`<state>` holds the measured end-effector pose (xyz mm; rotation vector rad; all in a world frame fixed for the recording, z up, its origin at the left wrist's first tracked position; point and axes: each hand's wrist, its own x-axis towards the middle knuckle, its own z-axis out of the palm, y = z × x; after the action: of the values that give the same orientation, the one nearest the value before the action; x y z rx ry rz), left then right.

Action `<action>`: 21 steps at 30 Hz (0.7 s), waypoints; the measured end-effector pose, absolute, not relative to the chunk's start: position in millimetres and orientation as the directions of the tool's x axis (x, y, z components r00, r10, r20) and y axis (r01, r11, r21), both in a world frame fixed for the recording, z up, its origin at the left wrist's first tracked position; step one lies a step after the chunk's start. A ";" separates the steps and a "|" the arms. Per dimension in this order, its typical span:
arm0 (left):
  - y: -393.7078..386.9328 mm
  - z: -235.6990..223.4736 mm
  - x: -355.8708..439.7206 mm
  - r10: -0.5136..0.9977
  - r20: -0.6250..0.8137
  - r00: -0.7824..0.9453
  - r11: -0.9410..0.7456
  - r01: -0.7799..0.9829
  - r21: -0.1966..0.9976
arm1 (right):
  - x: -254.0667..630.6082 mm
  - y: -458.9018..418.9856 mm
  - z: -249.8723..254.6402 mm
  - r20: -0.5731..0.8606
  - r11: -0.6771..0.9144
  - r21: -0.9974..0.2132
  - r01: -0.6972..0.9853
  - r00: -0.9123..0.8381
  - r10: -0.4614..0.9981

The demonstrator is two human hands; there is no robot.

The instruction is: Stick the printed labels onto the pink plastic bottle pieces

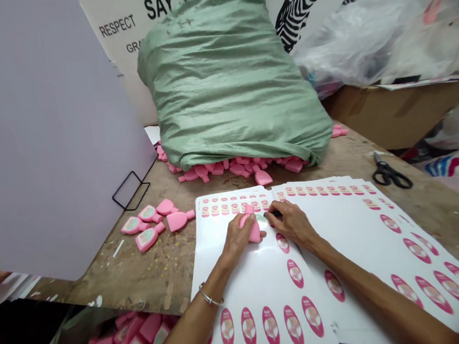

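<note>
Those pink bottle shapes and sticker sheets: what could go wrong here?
The pink bottle in the left hand could end up with a crooked label, since the right hand works close by on the sheet. The bulging green sack, resting on loose pink pieces, might slump and spill them toward it.

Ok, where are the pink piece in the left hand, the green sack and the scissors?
Pink bottle-shaped piece (254, 233): head view, point on its body, held by the left hand (237, 238).
Green woven sack (225, 81): head view, point on its middle.
Black-handled scissors (386, 172): head view, point near the pivot.
</note>
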<state>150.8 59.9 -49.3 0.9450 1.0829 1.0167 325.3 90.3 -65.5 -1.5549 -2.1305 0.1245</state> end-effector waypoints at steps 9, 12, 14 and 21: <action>56.6 -46.1 153.4 0.964 -0.236 0.122 0.256 -0.193 0.947 | 316.8 81.5 -63.1 0.502 0.460 -0.209 0.863 -0.309 0.808; 57.1 -47.8 152.9 0.969 -0.221 0.109 0.241 -0.219 0.946 | 318.0 76.8 -57.4 0.551 0.445 -0.321 0.836 -0.218 0.806; 58.1 -48.5 152.5 0.969 -0.222 0.106 0.241 -0.239 0.941 | 319.1 73.5 -49.6 0.517 0.369 -0.521 0.769 -0.059 0.854; 49.1 -31.6 149.8 0.960 -0.232 0.154 0.277 -0.444 0.852 | 312.3 54.3 -15.0 0.253 0.205 -0.885 0.417 0.061 0.966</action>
<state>149.8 49.1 -31.6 0.7142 0.9039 1.1396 312.3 54.3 -15.0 -1.3688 -1.5191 0.7185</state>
